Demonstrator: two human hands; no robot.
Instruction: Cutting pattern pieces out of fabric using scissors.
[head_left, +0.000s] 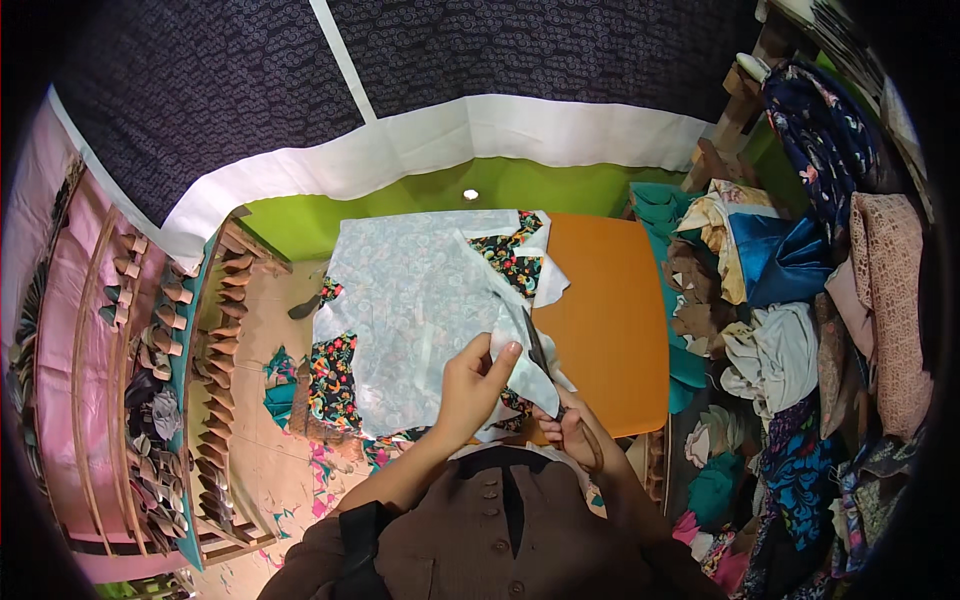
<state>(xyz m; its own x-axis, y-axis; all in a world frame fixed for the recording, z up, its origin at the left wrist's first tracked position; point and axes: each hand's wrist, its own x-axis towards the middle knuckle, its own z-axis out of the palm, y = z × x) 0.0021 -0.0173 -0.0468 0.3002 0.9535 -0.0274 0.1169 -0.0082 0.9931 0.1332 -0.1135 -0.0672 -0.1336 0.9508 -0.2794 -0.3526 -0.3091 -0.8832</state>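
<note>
A pale white lining cloth [395, 320] lies over black floral fabric [335, 378] on an orange table [605, 310], the floral print showing at the edges and upper right. My left hand [470, 390] pinches the white cloth near its right side, thumb on top. Beside it, close to my body, my right hand [570, 428] grips a pair of scissors [536, 345]. Their dark blades point away from me, along the cut edge of the cloth. A loose white strip hangs at the blades and partly covers the right fingers.
Shoe lasts [220, 375] line a rack on the left, next to pink cloth [75, 330]. Fabric scraps [285, 385] litter the floor. Folded and bundled fabrics [775, 350] crowd the right side. A dark patterned curtain [500, 60] with a white border hangs beyond the table.
</note>
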